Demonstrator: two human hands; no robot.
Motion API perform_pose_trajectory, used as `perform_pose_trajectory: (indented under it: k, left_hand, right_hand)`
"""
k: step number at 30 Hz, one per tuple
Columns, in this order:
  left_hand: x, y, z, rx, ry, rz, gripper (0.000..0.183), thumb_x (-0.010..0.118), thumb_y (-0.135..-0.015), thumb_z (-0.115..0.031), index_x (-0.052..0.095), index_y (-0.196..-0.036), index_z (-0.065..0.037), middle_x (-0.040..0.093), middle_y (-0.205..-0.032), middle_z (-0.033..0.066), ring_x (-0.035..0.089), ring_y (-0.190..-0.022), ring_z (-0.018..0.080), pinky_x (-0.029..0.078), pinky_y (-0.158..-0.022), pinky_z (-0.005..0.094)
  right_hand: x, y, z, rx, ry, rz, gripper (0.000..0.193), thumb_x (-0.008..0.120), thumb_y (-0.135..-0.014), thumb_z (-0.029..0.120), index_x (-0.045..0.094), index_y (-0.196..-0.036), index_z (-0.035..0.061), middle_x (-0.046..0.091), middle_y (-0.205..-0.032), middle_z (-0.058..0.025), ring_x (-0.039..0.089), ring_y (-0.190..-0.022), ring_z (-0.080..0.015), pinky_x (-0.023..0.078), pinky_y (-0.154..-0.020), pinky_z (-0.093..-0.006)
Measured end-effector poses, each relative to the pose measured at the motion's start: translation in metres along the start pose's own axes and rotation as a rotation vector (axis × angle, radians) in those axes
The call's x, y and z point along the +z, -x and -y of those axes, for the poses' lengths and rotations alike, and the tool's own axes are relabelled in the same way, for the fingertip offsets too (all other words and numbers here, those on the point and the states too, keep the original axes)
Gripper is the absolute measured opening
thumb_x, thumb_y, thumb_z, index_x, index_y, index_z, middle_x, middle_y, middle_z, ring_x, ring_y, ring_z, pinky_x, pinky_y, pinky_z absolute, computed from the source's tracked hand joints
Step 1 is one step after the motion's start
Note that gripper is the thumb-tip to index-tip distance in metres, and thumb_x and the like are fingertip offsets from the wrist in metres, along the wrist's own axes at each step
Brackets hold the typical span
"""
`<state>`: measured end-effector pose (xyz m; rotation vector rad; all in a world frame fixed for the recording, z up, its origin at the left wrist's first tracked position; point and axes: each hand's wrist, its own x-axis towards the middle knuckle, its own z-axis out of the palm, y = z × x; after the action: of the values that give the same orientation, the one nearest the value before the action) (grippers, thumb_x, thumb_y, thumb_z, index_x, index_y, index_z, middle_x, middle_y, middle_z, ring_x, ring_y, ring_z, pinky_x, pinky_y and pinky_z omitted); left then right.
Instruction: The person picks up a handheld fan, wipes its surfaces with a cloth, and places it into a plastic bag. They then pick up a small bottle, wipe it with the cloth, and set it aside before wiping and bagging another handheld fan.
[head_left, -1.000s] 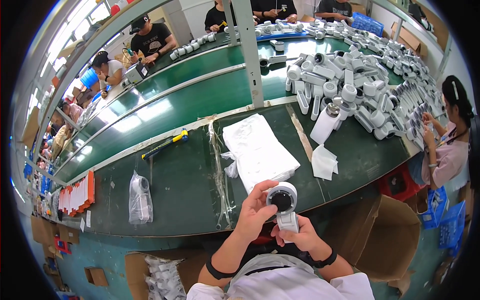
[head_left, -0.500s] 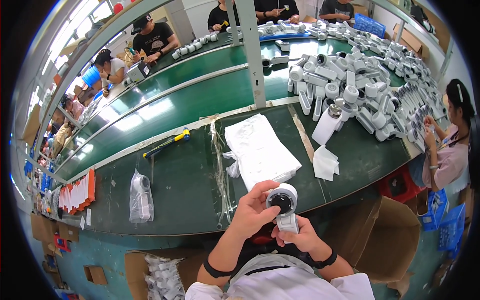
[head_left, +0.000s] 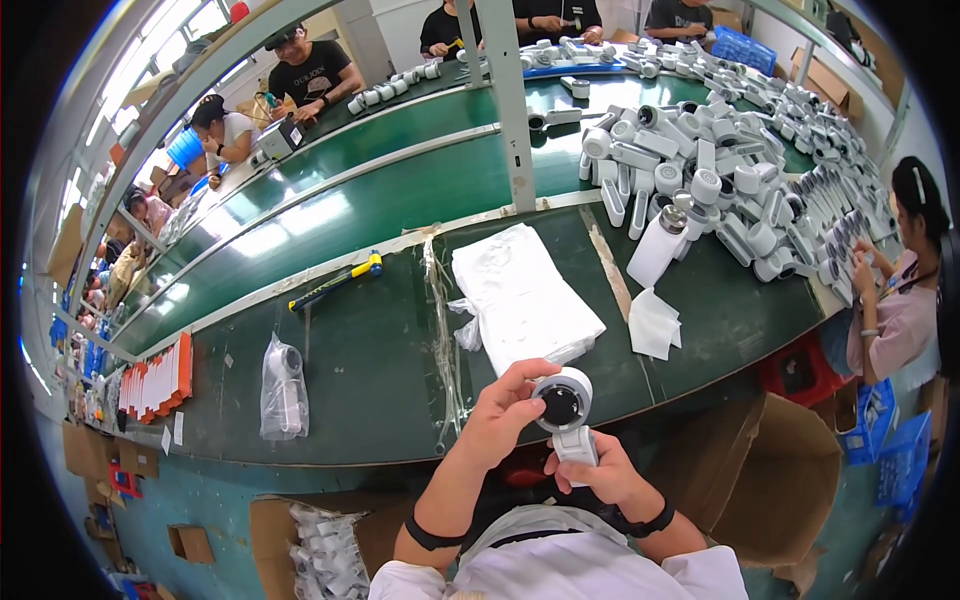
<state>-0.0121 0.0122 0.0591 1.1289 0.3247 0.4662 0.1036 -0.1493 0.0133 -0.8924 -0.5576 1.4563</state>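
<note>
In front of my body I hold a white handheld device [head_left: 577, 440] with a round grey-rimmed head and a dark centre. The fingers of my left hand [head_left: 505, 420] are closed round the head's left side, with the thumb at its rim. My right hand [head_left: 605, 470] grips the short handle below. Just beyond the device lies a stack of thin white plastic bags [head_left: 525, 300]. A similar device in a clear bag [head_left: 285, 390] rests on the green table to the left. Behind it is a yellow and black hammer [head_left: 337, 280].
A large pile of devices [head_left: 690, 150] covers the table's right, beside a white bottle [head_left: 657, 248] and white wipe [head_left: 655, 325]. Open cartons stand below, one holding bagged devices [head_left: 328, 555], another at right [head_left: 775, 480]. Orange-white boxes [head_left: 157, 380] sit left. A co-worker [head_left: 890, 290] works at right.
My left thumb has slid up and left, from the dark centre to the rim of the head. Both hands still hold the device in nearly the same place.
</note>
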Motion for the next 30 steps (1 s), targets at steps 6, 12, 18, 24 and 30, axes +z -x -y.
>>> perform_pose_trajectory:
  k: [6,12,18,24,30]
  left_hand:
    - [-0.004,-0.002,0.004,-0.038,-0.003,0.015,0.047,0.048,-0.083,-0.005,0.051,-0.129,0.003,0.059,-0.117,0.0101,0.056,-0.106,0.0161,0.044,-0.092,0.0297]
    - [-0.014,-0.017,0.018,0.164,-0.351,-0.182,0.038,0.059,-0.086,-0.011,0.056,-0.123,-0.002,0.060,-0.116,0.0092,0.057,-0.100,0.0154,0.048,-0.082,0.0301]
    - [-0.031,-0.049,0.019,0.551,-1.423,-0.213,0.020,0.072,-0.077,-0.013,0.068,-0.096,-0.008,0.063,-0.101,0.0046,0.059,-0.093,0.0223,0.044,-0.082,0.0374]
    - [-0.040,-0.065,0.018,0.294,-1.642,-0.125,0.016,0.073,-0.076,-0.021,0.071,-0.090,-0.014,0.064,-0.090,0.0015,0.058,-0.087,0.0247,0.043,-0.077,0.0376]
    - [-0.043,-0.070,0.014,0.283,-1.613,-0.097,0.009,0.070,-0.079,-0.020,0.069,-0.085,-0.013,0.064,-0.088,0.0021,0.058,-0.088,0.0250,0.044,-0.076,0.0399]
  right_hand:
    - [-0.003,0.001,0.000,-0.003,-0.040,-0.013,0.028,0.064,-0.087,0.004,0.057,-0.113,-0.0005,0.066,-0.092,-0.0112,0.061,-0.067,-0.0154,0.050,-0.059,-0.0290]
    - [-0.019,0.012,0.008,-0.234,-0.095,-0.114,0.039,0.069,-0.084,0.015,0.056,-0.116,-0.0027,0.067,-0.094,-0.0183,0.065,-0.068,-0.0249,0.052,-0.060,-0.0335]
    - [-0.036,0.023,0.024,-0.374,0.183,-0.333,0.038,0.070,-0.084,0.013,0.056,-0.116,-0.0011,0.066,-0.095,-0.0116,0.064,-0.083,-0.0193,0.051,-0.073,-0.0318]
    - [-0.035,0.021,0.018,-0.321,0.098,-0.445,0.033,0.065,-0.082,0.005,0.059,-0.113,-0.0020,0.066,-0.086,-0.0098,0.061,-0.067,-0.0172,0.050,-0.060,-0.0287]
    - [-0.033,0.016,0.015,-0.321,0.072,-0.440,0.032,0.065,-0.082,0.005,0.059,-0.113,-0.0028,0.066,-0.086,-0.0104,0.062,-0.066,-0.0177,0.050,-0.060,-0.0289]
